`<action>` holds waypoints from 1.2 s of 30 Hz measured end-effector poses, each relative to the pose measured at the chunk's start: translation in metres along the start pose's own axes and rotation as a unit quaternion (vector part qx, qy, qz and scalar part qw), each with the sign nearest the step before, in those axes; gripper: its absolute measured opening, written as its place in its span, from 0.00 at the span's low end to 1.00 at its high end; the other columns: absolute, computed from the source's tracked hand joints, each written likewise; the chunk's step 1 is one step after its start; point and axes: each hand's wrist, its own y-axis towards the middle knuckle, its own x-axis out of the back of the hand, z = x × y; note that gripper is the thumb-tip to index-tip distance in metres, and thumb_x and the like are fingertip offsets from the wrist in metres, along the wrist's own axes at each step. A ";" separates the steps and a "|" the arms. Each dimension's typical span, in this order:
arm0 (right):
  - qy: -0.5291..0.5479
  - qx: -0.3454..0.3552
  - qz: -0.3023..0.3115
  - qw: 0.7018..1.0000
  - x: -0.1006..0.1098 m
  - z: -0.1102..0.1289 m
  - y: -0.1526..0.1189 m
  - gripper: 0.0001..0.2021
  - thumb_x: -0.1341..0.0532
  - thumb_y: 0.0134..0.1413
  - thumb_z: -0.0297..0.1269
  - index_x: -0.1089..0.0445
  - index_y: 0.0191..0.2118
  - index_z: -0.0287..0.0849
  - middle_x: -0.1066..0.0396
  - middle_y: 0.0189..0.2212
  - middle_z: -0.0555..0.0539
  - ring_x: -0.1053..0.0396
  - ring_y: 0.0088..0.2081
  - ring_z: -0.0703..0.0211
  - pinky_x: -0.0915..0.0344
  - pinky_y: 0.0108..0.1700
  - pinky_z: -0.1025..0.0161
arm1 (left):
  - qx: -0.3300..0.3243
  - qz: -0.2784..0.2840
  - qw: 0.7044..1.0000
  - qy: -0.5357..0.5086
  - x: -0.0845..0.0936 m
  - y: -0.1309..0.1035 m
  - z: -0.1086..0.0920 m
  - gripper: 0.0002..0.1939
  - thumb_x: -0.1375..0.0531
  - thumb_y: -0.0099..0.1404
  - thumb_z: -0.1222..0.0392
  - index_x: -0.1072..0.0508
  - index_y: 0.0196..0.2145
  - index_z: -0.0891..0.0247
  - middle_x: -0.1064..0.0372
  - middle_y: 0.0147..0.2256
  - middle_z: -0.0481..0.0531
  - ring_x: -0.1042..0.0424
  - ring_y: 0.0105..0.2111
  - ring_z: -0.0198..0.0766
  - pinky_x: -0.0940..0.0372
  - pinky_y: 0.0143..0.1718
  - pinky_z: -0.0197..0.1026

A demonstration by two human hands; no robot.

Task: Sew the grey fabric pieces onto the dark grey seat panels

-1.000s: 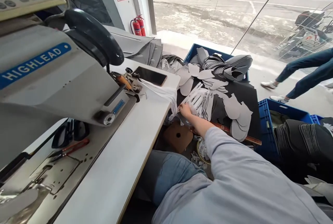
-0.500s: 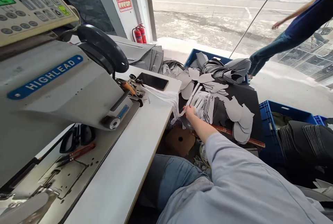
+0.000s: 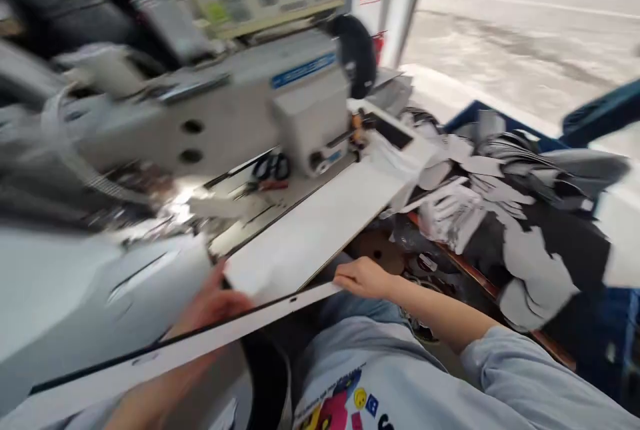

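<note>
Blurrily, your left hand (image 3: 213,303) lies flat, palm down, on the near corner of the white flat sewing table top (image 3: 320,230), forearm angled up from below. Your right hand (image 3: 363,278) curls loosely over the table's front edge, fingers bent, holding nothing loose, its grey sleeve trailing right. Behind stands the grey industrial sewing machine (image 3: 225,110); grey cut fabric pieces (image 3: 520,263) are heaped well right.

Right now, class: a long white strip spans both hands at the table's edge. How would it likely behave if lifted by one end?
The long white strip looks thin, so probably light. It runs straight between the left hand and right hand, suggesting some stiffness, though it might droop.
</note>
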 end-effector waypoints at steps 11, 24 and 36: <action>-0.198 0.101 0.012 0.975 0.017 0.028 0.017 0.18 0.48 0.62 0.51 0.31 0.29 0.46 0.33 0.18 0.52 0.36 0.19 0.62 0.42 0.24 0.65 | 0.095 -0.188 0.875 -0.436 0.000 -0.033 0.016 0.22 0.40 0.63 0.45 0.24 0.41 0.70 0.30 0.21 0.50 0.33 0.19 0.32 0.38 0.21 0.34; 0.439 -0.155 -0.155 0.871 -0.013 0.053 0.027 0.21 0.26 0.34 0.45 0.22 0.40 0.48 0.23 0.38 0.49 0.26 0.34 0.62 0.26 0.33 0.67 | 0.050 -0.242 0.860 -0.446 -0.012 -0.050 0.044 0.24 0.36 0.61 0.45 0.26 0.46 0.68 0.22 0.41 0.61 0.22 0.37 0.42 0.31 0.32 0.38; 0.373 -0.105 -0.068 0.919 -0.027 0.057 0.044 0.19 0.28 0.44 0.42 0.23 0.45 0.49 0.22 0.36 0.50 0.26 0.32 0.65 0.24 0.35 0.68 | 0.037 -0.112 0.881 -0.458 -0.001 -0.048 0.026 0.29 0.34 0.60 0.53 0.33 0.56 0.62 0.26 0.29 0.48 0.33 0.20 0.30 0.39 0.21 0.33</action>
